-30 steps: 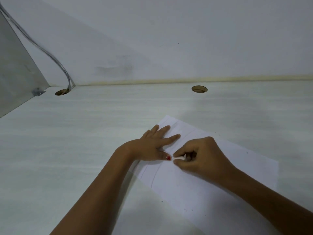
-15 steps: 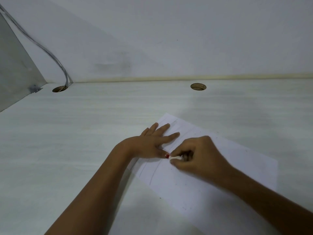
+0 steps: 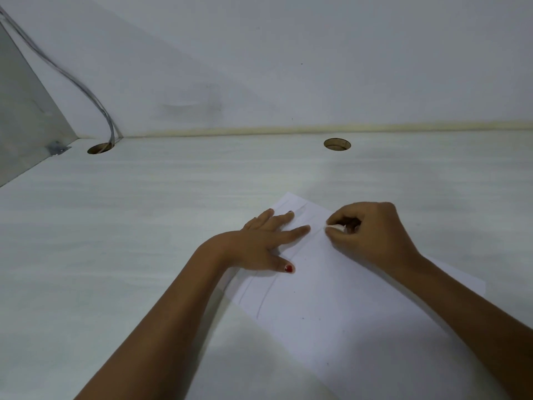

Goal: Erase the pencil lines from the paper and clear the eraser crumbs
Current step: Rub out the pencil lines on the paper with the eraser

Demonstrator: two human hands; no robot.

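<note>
A pale, whitish wood-grain desk top (image 3: 144,241) fills the near and middle ground and meets a plain white wall (image 3: 288,67) at the far side, with a cream sealing strip (image 3: 375,128) along the joint. Two round cable holes are cut near the far edge, one at the left (image 3: 99,148) and one further right (image 3: 337,144). Thin grey cables (image 3: 72,79) run down the wall into the left hole. A grey side panel (image 3: 20,111) stands at the far left, fixed by a small metal bracket (image 3: 57,147).

A white rectangular sheet of paper (image 3: 331,313) lies flat on the desk, right of centre. Its long axis runs diagonally from far left to near right, one corner pointing at the wall. Faint grey pencil lines (image 3: 265,295) cross it near its far-left short end, roughly along that edge.

The left hand (image 3: 259,243) lies palm down on that end, fingers straight and spread, thumb out to the near side with a red-painted nail. Just right of it, the right hand (image 3: 372,235) has its fingers curled and pinches a small white eraser (image 3: 336,228), whose tip touches the paper beside the left forefinger.

Most of the eraser is hidden inside the fist. The right forearm covers part of the sheet, and the sheet's near end is cut off by the frame. A few dark specks dot the paper, too small to tell what they are.
</note>
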